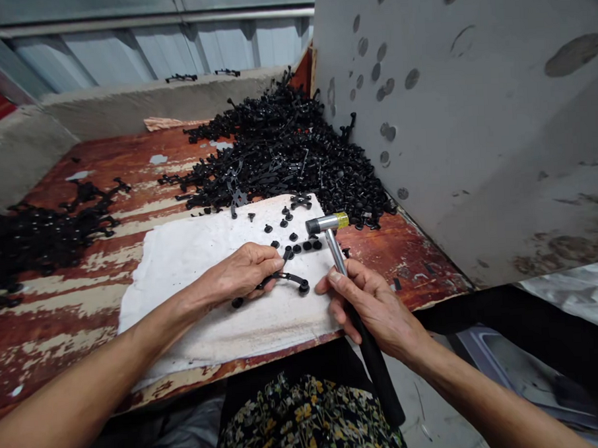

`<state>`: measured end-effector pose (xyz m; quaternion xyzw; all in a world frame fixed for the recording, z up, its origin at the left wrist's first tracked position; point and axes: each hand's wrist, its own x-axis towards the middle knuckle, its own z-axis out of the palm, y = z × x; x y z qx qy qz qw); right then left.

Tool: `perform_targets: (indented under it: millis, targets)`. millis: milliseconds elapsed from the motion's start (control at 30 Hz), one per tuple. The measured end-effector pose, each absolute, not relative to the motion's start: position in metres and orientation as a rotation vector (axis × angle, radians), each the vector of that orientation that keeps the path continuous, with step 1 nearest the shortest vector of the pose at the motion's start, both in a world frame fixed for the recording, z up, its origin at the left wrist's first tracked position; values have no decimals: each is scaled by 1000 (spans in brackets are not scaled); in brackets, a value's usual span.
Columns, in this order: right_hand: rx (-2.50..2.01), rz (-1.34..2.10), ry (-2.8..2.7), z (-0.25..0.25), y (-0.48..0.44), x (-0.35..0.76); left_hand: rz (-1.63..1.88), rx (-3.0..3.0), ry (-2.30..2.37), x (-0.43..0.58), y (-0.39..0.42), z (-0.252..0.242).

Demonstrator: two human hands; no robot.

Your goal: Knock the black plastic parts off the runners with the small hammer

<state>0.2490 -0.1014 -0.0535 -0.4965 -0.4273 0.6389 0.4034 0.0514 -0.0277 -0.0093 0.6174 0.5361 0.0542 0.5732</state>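
Between left fingers (265,254), black bracket (293,278).

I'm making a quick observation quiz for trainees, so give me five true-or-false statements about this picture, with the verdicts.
1. The right hand holds a hammer. True.
2. Both ends of the hammer's head are yellow. False: one end is yellow, the other black.
3. The left hand grips a black bracket over the white cloth. True.
4. Apart from what the hands hold, the cloth is bare. False: small black pieces lie on it.
5. A big pile of black parts lies beyond the cloth. True.
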Motion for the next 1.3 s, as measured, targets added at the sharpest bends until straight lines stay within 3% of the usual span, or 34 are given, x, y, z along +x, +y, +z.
perform_targets:
  millis: [200, 367, 467, 700, 1300]
  targets:
    - [-1327, 1491, -1299, -48, -103, 253, 24, 1580, 1218, 43, -15, -13]
    - [-1319, 836, -1805, -37, -96, 264, -47, 1655, 1214, 42, -8, -9]
    - [-1207, 644, -2058, -37, -92, 270, -63, 1662, 1170, 40, -3, -8]
    - [-1087, 455, -2094, -30, -96, 271, -113, 1694, 1094, 37, 4, -7]
    - [-1165, 503, -2148, -38, -97, 271, -66, 1676, 1121, 36, 0, -14]
